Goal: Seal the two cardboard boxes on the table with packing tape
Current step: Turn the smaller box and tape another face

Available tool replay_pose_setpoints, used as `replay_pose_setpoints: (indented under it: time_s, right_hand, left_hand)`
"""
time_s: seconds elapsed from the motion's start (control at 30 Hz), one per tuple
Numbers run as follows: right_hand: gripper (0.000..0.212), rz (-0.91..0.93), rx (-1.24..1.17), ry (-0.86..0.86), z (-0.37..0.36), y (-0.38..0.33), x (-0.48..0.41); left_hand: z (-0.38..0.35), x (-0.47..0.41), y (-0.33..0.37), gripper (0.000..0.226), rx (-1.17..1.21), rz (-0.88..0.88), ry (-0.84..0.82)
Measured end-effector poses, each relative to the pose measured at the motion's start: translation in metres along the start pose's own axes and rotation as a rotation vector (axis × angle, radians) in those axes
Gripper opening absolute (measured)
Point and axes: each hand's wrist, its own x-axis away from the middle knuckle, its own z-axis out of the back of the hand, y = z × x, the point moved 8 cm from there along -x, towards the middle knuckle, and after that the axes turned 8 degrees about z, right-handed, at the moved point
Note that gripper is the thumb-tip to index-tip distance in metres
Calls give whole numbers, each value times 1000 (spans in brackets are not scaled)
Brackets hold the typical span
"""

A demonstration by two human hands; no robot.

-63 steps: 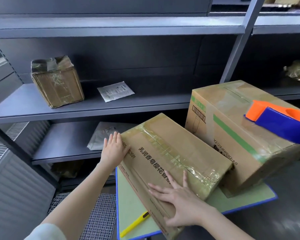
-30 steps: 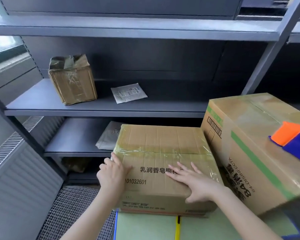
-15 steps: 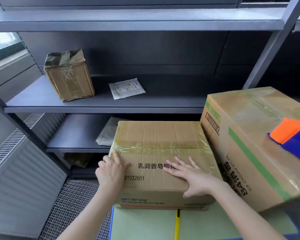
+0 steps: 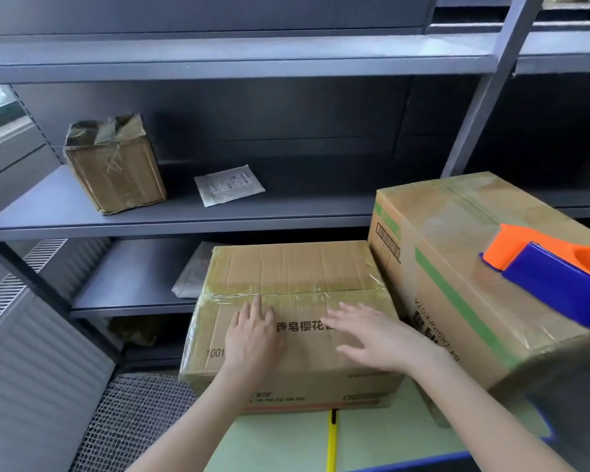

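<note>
While the left hand (image 4: 252,338) and right hand (image 4: 378,338) are set over the small box (image 4: 297,267), step: its tape (image 4: 286,295) is judged to be in the course of being smoothed down, with this box's sealing near its end.
Shelf box (image 4: 113,165): stood at the left of the shelf (image 4: 286,212), wrapped in tape and well apart from the work; it is not taken for one of the two.
Packet (image 4: 229,185): laid flat on the same shelf, to the right of the shelf box.
Left hand: fingers straight and together, palm laid flat on the front face, fingertips just under the taped seam; nothing is gripped.
Small box: stood on the green mat (image 4: 280,444), flaps closed, glossy tape seen along the top front edge and round the left corner.
Yellow tool (image 4: 332,441): laid on the mat just before the small box; cutter or pen cannot be told.
Right hand: fingers straight and spread over the printed face, blurred; contact cannot be told, and nothing is held.
Big box (image 4: 457,301): stood just beside the small box, on its right; tape is seen over its top.
Dispenser (image 4: 552,267): laid on the big box, untouched.
Next move: a firm, flat press along the seam is called for, so that loose edges are bedded; after that both boxes' seams are to be checked, and the dispenser is needed only if a gap is found.
</note>
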Motion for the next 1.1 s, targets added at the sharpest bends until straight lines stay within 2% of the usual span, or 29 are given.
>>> replay_pose_setpoints:
  time_s: [0.13,0.23,0.3,0.4,0.57,0.73,0.83,0.97,1.1]
  right_hand:
    - [43,-158,15,438,84,23,61]
    - [32,-381,170,749,130,52,122]
    - [28,-567,288,864,142,71,159]
    - [34,-781,407,884,144,89,193]
    - [62,-1058,450,655,130,116,205]
    - [56,-991,403,707,137,122,206]
    - [57,-906,369,736,141,117,213]
    - [58,-683,158,813,153,94,199]
    - [56,-472,13,765,158,63,165]
  left_hand:
    - [16,8,58,49,108,-161,72]
    - [37,15,99,42,153,-263,178]
    - [53,21,122,38,176,-320,268]
    - [71,28,148,35,230,-379,365]
    - [84,33,174,36,277,-433,409]
    - [93,30,176,35,444,-436,357]
    - [103,26,170,32,721,-434,271]
    - [125,27,163,29,1074,-439,172]
    - [149,29,145,34,1502,-400,77]
